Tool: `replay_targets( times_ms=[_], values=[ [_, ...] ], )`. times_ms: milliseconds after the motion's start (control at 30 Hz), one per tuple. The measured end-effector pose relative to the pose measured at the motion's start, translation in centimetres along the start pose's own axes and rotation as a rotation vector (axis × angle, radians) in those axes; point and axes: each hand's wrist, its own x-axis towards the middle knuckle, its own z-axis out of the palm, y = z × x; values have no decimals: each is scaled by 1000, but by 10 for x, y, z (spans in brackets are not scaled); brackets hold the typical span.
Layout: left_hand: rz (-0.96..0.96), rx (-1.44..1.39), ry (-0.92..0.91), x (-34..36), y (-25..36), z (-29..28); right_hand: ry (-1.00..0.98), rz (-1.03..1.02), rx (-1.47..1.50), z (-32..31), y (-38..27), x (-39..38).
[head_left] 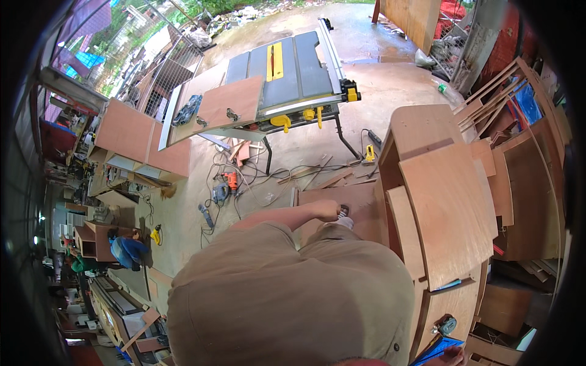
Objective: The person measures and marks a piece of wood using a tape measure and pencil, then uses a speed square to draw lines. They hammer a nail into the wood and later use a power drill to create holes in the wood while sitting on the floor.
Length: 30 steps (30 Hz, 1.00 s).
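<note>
Head view: the right hand point(453, 356) shows only in part at the lower edge, right of centre. Its fingers are beside or against a blue item point(432, 352); contact and grip cannot be determined. The left hand is out of frame; its grip cannot be determined. The blue item is at the near end of a wooden cabinet point(422, 125), to the person's right. A tape measure point(447, 325) rests on the cabinet just beyond the blue item. Farther along, a panel point(448, 213) lies on the cabinet. Ahead stands a table saw point(306, 61), with a board point(235, 97) extending over its left side. An orange drill point(230, 181) lies on the floor point(287, 155). At left, a co-worker in blue point(127, 249) is near a wooden box point(88, 241).
</note>
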Motion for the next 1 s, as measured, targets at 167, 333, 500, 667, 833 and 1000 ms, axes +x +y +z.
replay_targets(
  times_ms=[167, 333, 500, 667, 833, 1000],
  values=[
    [-114, -562, 33, 40, -86, -30, -10, 10, 183, 79, -62, -80],
    [-522, -429, -113, 57, -182, -83, -225, -6, -124, 166, -146, -163],
    [-507, -205, -206, 108, -205, -95, -46, 0, -193, 201, -149, -192],
    [-308, -79, -288, 171, -146, -111, 241, 426, -283, 165, -82, -283],
    [-119, 18, -324, 198, -66, -105, 734, 635, -524, 93, 11, -374],
    [-24, 120, -348, 190, 4, -76, 985, 954, -380, -21, 73, -401]
  ],
)
